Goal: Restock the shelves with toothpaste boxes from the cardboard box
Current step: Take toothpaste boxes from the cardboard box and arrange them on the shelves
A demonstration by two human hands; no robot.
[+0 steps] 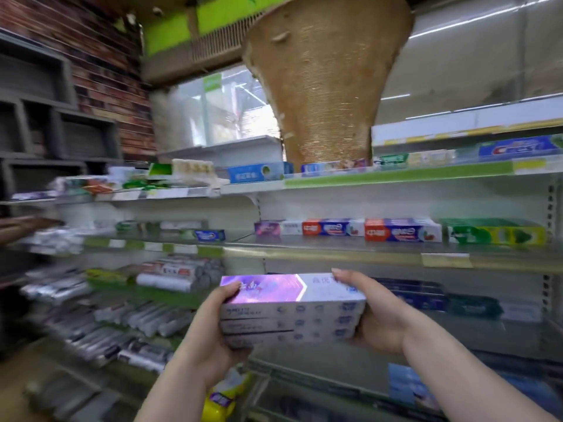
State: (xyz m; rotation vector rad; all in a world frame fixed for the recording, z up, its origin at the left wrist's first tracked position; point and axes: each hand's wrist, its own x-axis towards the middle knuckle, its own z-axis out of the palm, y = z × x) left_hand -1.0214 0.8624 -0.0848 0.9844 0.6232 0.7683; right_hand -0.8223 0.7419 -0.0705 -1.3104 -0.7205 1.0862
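Hands (pixel 213 327) (pixel 374 315) grip stacked glossy rectangular toothpaste boxes (pixel 292 312).

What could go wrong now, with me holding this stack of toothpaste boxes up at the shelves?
The stack of toothpaste boxes is gripped only at its ends by the left hand and right hand, so a lower box could slip out and drop. The matching purple box on the shelf sits tight against the red and blue boxes, so pushing the stack in there might knock them crooked.
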